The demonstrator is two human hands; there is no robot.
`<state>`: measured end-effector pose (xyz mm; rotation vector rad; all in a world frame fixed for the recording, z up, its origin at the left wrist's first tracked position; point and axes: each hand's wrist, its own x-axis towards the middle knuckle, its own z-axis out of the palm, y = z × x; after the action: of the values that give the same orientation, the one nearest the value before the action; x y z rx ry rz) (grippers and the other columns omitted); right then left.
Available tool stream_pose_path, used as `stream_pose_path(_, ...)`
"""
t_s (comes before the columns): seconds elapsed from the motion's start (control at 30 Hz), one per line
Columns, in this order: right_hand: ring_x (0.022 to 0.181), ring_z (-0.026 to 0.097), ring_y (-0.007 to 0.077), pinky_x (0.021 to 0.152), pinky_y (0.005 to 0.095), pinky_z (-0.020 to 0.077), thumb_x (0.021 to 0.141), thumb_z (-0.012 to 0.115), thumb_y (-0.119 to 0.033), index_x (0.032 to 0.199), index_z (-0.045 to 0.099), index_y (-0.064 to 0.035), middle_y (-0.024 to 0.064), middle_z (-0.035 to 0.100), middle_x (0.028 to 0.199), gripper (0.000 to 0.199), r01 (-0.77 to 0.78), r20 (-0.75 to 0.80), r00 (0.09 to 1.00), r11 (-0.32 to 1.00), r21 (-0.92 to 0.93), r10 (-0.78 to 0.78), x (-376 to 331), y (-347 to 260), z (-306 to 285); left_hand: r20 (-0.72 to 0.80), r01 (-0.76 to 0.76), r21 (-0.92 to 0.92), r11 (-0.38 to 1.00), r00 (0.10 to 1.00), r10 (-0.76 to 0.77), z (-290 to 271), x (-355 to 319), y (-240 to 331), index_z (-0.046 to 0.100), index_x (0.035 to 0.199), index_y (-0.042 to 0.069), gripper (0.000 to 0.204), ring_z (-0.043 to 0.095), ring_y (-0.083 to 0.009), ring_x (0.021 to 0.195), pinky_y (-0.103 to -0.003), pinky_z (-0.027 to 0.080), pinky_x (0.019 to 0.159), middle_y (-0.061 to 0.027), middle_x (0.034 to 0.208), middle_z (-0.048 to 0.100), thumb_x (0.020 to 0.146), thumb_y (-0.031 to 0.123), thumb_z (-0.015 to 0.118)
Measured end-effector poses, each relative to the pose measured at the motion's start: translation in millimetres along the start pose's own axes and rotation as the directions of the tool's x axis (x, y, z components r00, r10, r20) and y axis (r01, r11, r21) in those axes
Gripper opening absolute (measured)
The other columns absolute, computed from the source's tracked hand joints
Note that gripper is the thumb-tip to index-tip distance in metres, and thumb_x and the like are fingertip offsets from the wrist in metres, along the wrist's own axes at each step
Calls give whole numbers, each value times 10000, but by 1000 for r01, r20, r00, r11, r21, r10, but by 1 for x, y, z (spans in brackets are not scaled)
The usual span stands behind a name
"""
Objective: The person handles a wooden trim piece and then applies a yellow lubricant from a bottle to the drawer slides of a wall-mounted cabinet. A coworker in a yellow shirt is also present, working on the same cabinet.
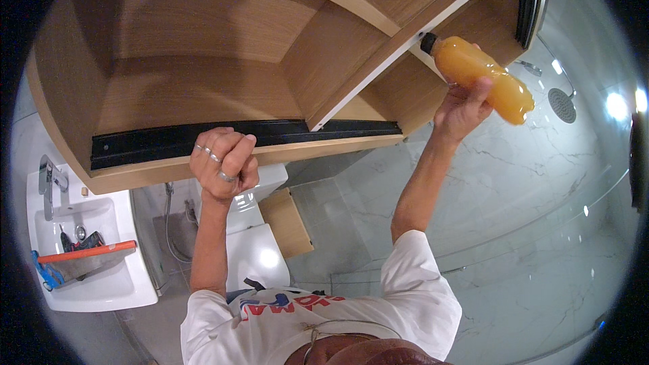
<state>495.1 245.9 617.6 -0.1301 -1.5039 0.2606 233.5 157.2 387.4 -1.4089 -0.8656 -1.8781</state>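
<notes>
White sink (125, 284) and surroundings.
Faucet (47, 186) on sink's back rim, orange strip (88, 251) across sink; right of sink: toilet (253, 257), farther right shower head (562, 105).

Wearing white T-shirt (372, 307), loose fit, with short sleeves (414, 260) and bold red-and-blue print (287, 303) across front. Also wearing several silver-coloured rings (226, 176) on left hand (225, 162), plus thin cord (312, 338) at the neckline. Bare forearms (211, 243) below sleeves.

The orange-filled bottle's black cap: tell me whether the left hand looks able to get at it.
Probably yes: the black cap is uncovered, as the right hand grips the bottle farther down. The left hand is curled at the cabinet's front edge and would likely have to leave it.
</notes>
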Motion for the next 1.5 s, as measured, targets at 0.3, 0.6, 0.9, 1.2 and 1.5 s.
stream_pose_path(0.3,1124,629,358,1001,465,490,852,742,-434,1330,459,35,212,620,1236,727,489,200,869,849,-202,-453,-54,32,6,14,-13,-24,1000,1000,13,-1,1,0,638,996,79,394,622,-268,685,-373,541,644,-69,779,600,615,-19,667)
stream_pose_path(0.6,1133,632,321,982,445,519,862,704,-512,1227,553,79,207,636,1207,711,490,227,871,750,-444,-435,-21,19,2,32,2,-8,1000,999,-2,-1,2,2,642,1004,96,401,622,-259,692,-364,537,647,-66,787,602,620,-15,675)
stream_pose_path(0.9,1071,647,273,927,382,513,797,654,-641,1227,589,2,164,670,1189,776,420,148,905,785,-456,-398,-14,14,17,31,7,27,1000,999,-8,0,1,3,643,1004,101,408,626,-262,698,-371,539,652,-65,798,613,616,-22,669)
stream_pose_path(1.2,1119,633,305,946,413,524,798,725,-532,1177,609,32,201,658,1191,689,445,129,894,820,-361,-429,-10,14,21,44,-1,35,999,999,-1,-2,-1,0,640,1012,97,431,628,-262,708,-375,537,655,-59,807,612,601,-27,667)
stream_pose_path(1.5,1135,630,349,979,471,525,798,754,-511,1241,524,104,239,626,1207,792,361,131,932,887,-288,-337,-47,23,6,51,-9,17,1000,999,8,4,2,3,635,1008,92,419,628,-268,698,-374,531,646,-66,799,613,609,-33,661)
